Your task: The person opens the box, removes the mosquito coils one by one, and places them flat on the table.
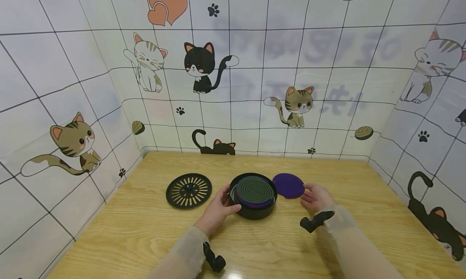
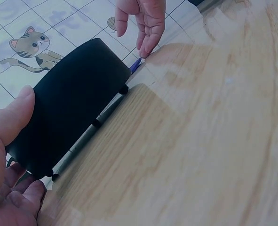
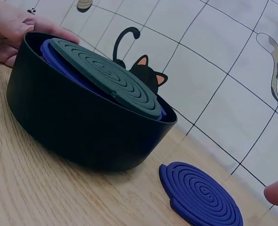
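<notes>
A round black mosquito coil holder (image 1: 255,212) stands on the table. Its left side is gripped by my left hand (image 1: 217,211), thumb at the front of the wall and fingers round the side. Inside lies a stack of mosquito coils, a dark green coil (image 1: 254,190) on top, tilted, with purple coil edges under it. To the right of the holder, a single purple mosquito coil (image 1: 287,186) lies flat on the table. My right hand (image 1: 317,198) is at that coil's right edge, fingers loosely bent; in the right wrist view just one fingertip (image 3: 277,192) shows, apart from the coil.
A slotted black lid (image 1: 188,191) with a central knob lies on the wooden table (image 1: 262,246) left of the holder. Tile-patterned walls (image 1: 247,76) with cartoon cats enclose the back and both sides. A black strap (image 1: 316,221) with a small mount sits on each wrist.
</notes>
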